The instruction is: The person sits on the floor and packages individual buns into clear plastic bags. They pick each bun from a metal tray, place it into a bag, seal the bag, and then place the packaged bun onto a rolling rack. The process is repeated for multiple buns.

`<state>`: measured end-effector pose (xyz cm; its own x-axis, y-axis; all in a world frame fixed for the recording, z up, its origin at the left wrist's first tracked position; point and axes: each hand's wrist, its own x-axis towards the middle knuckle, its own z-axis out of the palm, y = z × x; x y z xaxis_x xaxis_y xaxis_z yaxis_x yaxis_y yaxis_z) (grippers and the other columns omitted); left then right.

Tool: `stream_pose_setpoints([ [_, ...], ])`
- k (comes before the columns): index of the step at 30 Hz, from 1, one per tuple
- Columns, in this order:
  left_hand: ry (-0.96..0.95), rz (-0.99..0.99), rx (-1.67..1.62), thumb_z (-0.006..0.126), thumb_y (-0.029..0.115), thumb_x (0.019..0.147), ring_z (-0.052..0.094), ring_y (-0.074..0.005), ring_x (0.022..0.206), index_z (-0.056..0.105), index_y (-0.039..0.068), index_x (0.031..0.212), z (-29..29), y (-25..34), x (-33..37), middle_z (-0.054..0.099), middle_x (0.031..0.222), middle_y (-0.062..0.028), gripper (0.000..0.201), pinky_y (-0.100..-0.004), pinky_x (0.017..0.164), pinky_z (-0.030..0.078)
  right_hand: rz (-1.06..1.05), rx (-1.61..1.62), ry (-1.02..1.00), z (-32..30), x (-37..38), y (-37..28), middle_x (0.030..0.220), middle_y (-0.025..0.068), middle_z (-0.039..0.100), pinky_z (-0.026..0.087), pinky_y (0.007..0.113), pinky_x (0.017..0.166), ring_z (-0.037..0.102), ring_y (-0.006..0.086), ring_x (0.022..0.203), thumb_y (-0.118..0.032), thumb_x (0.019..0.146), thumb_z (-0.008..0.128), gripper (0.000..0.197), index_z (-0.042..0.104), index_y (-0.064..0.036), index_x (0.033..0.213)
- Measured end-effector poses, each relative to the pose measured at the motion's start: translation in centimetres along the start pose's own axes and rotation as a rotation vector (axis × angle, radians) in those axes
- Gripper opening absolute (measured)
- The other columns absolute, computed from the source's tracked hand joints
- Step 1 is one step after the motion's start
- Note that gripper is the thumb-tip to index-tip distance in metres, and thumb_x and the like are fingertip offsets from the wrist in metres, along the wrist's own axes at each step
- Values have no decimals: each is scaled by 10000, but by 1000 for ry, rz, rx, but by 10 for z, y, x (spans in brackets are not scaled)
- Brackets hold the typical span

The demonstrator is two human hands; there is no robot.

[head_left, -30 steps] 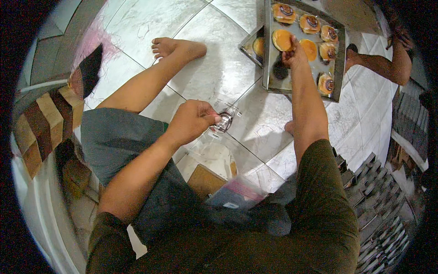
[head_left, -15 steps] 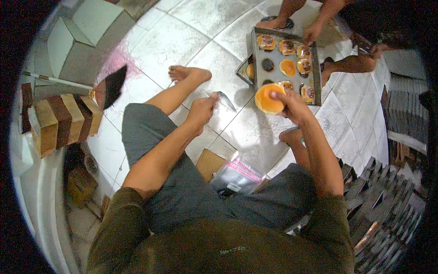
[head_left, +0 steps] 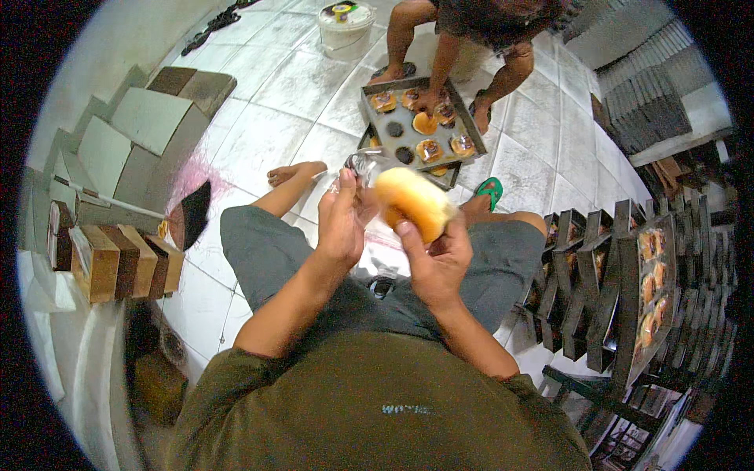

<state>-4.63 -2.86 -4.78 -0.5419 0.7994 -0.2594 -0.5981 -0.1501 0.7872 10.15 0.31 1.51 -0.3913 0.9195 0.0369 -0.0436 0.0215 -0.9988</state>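
Note:
A round golden bun [head_left: 412, 202] is gripped by my right hand [head_left: 441, 267], the thumb pressed on its near side. My left hand [head_left: 342, 224] pinches a clear plastic bag [head_left: 373, 161], raised just left of the bun. The bun's far end lies close to the bag; whether they touch I cannot tell. Below both hands, plastic packaging [head_left: 385, 261] lies between my legs, partly hidden. Ahead, a metal baking tray [head_left: 380, 118] holds several buns, some seemingly wrapped, and round dark marks. Another person's hand [head_left: 428, 102] reaches into it.
A second tray sits beneath the first. Stacked black trays [head_left: 577, 302] rise at my right, some holding buns. Cardboard boxes [head_left: 149, 125] and brown blocks [head_left: 126, 259] stand at left. Farther off are a white bucket [head_left: 345, 35] and the co-worker's feet. A green flip-flop [head_left: 488, 192] is by my right leg.
My right hand has brought the bun from beside the tray in toward my left hand. The bag is now lifted beside it. The view has shifted, and the co-worker's hand is inside the tray.

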Motion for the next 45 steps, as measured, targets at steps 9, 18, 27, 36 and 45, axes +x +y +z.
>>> stream_pose_setpoints([
  [9,18,209,-69,694,388,1011,649,-140,938,649,40,1099,28,22,-44,678,1017,-49,361,-346,875,572,33,425,-34,-26,-7,-2,1205,134,704,594,341,917,711,203,1050,-73,957,717,390,578,41,1304],
  [18,-297,20,94,779,80,907,653,-218,1180,509,-17,1425,17,-3,-64,660,1301,-169,592,-371,997,544,340,902,-416,-64,-14,3,1370,137,635,503,389,1061,624,239,1245,-221,968,731,582,505,35,1439],
  [27,4,-320,-198,441,636,1044,554,-269,1325,456,110,1494,-11,-24,-70,558,1457,-119,692,-466,1107,463,-543,-881,-253,-6,-27,35,1273,189,710,361,643,1143,677,397,1194,-415,878,790,620,635,-39,1346],
  [36,-188,-459,28,552,404,1071,633,-197,1187,475,64,1449,13,13,-100,623,1361,-119,514,-405,1011,551,-576,-667,-218,-55,8,23,896,104,720,560,467,791,700,347,805,-245,857,771,289,740,-77,1090],
  [45,-273,-241,651,532,427,1065,616,-140,526,717,-34,926,-20,-15,-77,715,719,-108,516,-278,454,470,-351,-866,-131,-72,11,48,815,135,717,567,407,643,709,318,701,-188,873,744,129,749,-59,860],
])
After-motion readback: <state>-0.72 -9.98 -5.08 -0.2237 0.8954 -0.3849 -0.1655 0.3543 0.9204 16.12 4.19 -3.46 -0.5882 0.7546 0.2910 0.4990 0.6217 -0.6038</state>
